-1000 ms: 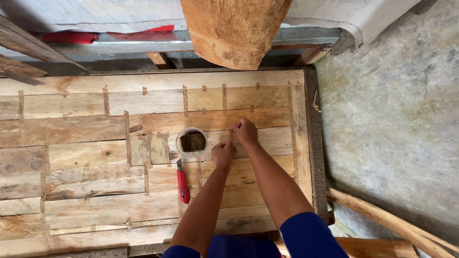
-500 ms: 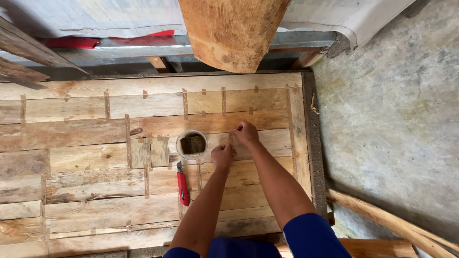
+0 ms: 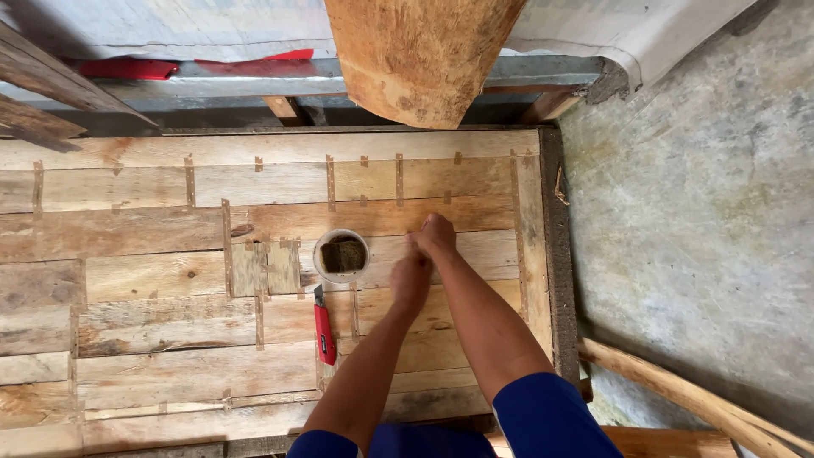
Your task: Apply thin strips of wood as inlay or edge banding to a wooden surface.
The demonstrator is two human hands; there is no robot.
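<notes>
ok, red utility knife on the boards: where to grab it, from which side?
Take the red utility knife by its red handle, from above, fingers across its narrow sides. It lies flat, lengthwise toward the round container, blade end there. The left hand is nearest.

Looks like a rough carpentry workshop, probably a shed or semi-outdoor build area. Evidence: big panel (image 3: 170, 280) of patchwork reclaimed boards lying flat, seams bridged with small wood strips. Raw, unfinished lumber everywhere: a thick rough-sawn slab (image 3: 420, 55) leaning over the far edge, loose planks (image 3: 38, 110) at upper left, a bare pole (image 3: 687, 394) on the ground at right. Floor is stained, weathered concrete (image 3: 704, 212). Grey sheeting (image 3: 170, 30) and a metal rail (image 3: 254, 72) along the back, not finished walls. Red-handled utility knife (image 3: 324, 326) and a small round tub (image 3: 342, 254) sit on the panel as working kit. No home furnishings in view.
</notes>
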